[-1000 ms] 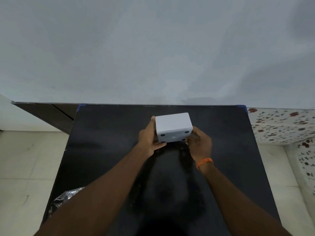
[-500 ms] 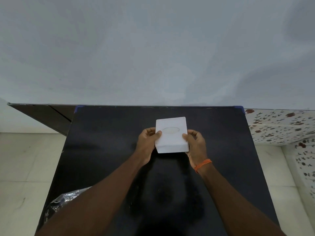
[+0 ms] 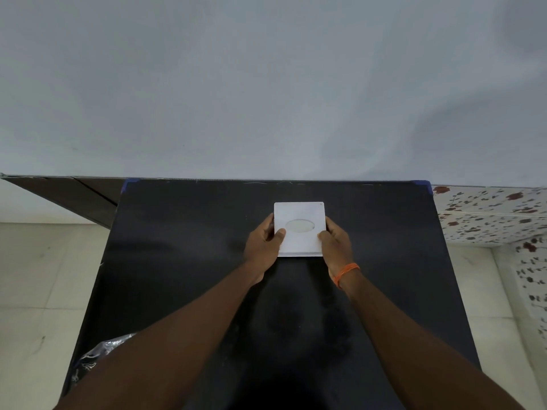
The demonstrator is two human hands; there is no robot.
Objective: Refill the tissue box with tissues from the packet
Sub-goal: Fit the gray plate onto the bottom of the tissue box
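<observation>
A white square tissue box (image 3: 299, 214) sits on the black table (image 3: 183, 247), top side up, with an oval slot (image 3: 300, 225) showing pale tissue inside. My left hand (image 3: 263, 247) grips its left side, thumb on the top face. My right hand (image 3: 336, 247), with an orange band at the wrist, grips its right side the same way. A crumpled clear plastic packet (image 3: 97, 355) lies at the table's near left edge, partly hidden behind my left forearm.
The table stands against a pale grey wall (image 3: 266, 84). A dark wooden panel (image 3: 74, 193) is at the back left, and a speckled tiled ledge (image 3: 488, 214) at the right. Light floor tiles lie on both sides.
The box was tipped with its underside and feet toward me; both hands have turned it over so the slotted top faces up and brought it down flat on the table.
</observation>
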